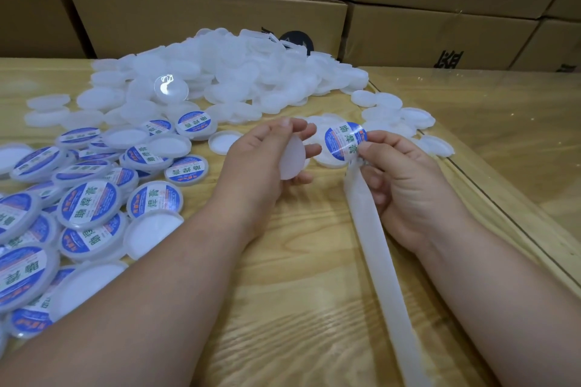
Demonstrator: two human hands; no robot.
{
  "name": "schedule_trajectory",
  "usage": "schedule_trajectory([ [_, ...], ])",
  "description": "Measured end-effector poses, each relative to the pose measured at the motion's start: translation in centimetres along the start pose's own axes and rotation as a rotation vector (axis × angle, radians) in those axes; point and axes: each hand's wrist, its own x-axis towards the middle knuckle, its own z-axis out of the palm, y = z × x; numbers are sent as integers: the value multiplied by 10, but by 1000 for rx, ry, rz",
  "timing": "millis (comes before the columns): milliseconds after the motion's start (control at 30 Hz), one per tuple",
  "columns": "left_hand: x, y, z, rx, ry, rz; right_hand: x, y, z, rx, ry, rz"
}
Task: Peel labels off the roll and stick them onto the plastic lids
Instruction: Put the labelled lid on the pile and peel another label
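The left hand (267,154) grips a bare lid (293,158), face tilted to receive. The right hand (399,173) pinches the label (345,141) by its edge, sparing the glue.

your left hand (267,154) raised, fingers curled round a blank lid (292,159), your right hand (399,179) close beside, thumb and forefinger pinching a label (344,143), both forearms angled inward

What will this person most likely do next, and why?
Probably press the label onto the blank lid. The right hand pinches the label, already mostly off the backing strip, while the left hand holds the lid beside it.
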Motion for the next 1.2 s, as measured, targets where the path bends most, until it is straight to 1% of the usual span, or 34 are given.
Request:
schedule_trajectory([
  [100, 0, 2, 0, 24, 43, 14, -1, 0, 1, 19, -3, 29],
  [167, 0, 4, -2, -25, 62, -1, -1, 0, 1, 5, -11, 38],
  [233, 1, 3, -2, -26, 66, -20, -1, 1, 2, -4, -15, 44],
  [333, 4, -2, -1, 71, 77, -23, -1, 1, 2, 2, -11, 56],
  [433, 5, -6, -2, 159, 29, 24, -1, 1, 2, 13, -5, 57],
  [700, 6, -5, -4, -15, 15, -32, -1, 0, 1, 23, -16, 45],
  [867, 8, -4, -6, -74, -29, -123, -1, 3, 1, -25, -15, 24],
  [1000, 6, -3, -4, -24, -67, -141, -2, 6, 3, -81, -52, -32],
  [1200, 3, -1, -2, -12, -123, -161, -8, 8, 8, -203, -84, -108],
])
